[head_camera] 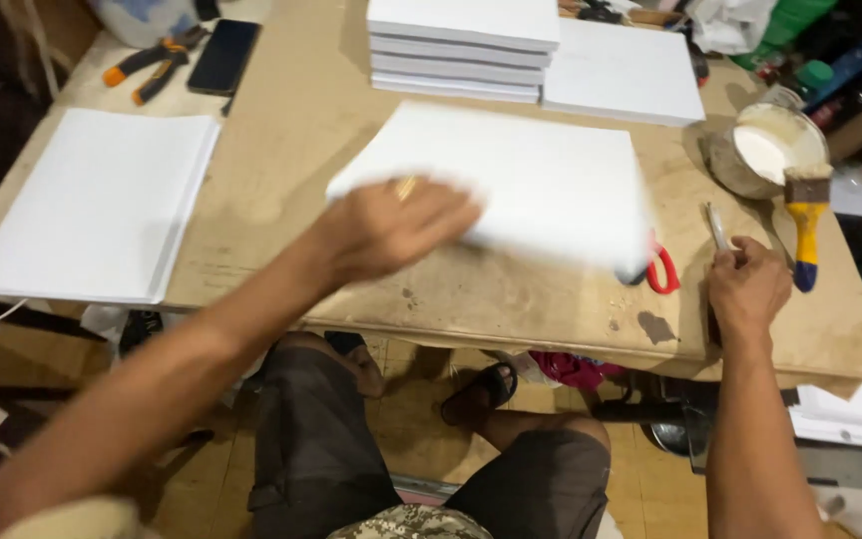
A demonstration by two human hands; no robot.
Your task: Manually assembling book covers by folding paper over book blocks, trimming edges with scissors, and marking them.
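Resting on the near left corner of a white paper stack (511, 180), the left hand (391, 228) is blurred, and its fingers curl down onto the sheets; whether they pinch the stack or only press on it cannot be told. That stack lies slightly askew in the middle of the worn wooden worktop (281, 150). The right hand (747, 287) sits near the worktop's right front edge, its fingers closed around a thin metal tool (718, 228) (a blade or a pen, too small to tell) that points away from the person. Red-handled scissors (658, 269) peek out from under the stack's right corner, between stack and right hand. Beyond the right hand stands a pot of white paste (765, 150) with a yellow-handled brush (807, 215) leaning over its rim. A taller pile of white stacks (463, 45) stands at the far edge, another stack (92, 205) at the left, with orange-handled pliers (147, 65) and a dark phone (221, 55) behind it.
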